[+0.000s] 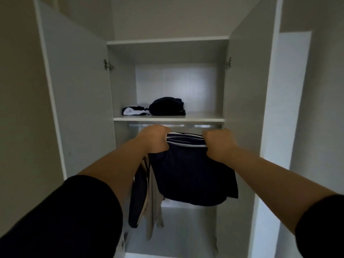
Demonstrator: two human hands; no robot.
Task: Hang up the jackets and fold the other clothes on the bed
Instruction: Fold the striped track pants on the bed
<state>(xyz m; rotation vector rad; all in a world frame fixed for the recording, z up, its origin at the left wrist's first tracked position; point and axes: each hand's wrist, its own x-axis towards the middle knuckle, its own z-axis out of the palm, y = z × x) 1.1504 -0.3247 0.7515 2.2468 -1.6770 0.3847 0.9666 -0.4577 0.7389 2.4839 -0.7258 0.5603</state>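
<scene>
I stand at an open white wardrobe. Both hands hold up a folded dark navy garment (189,174) with white stripes along its top edge. My left hand (155,139) grips its upper left corner and my right hand (218,144) grips its upper right corner. The garment hangs just below the metal hanging rail (197,126) and in front of it. To its lower left, a dark jacket (136,198) and a beige garment (153,202) hang inside the wardrobe; their hangers are hidden behind my left hand.
The shelf (202,119) above the rail carries a folded dark pile (167,107) and a white-and-dark folded piece (133,111) to its left. Both wardrobe doors (74,90) stand open at the sides. A white wall panel (292,101) is at the right.
</scene>
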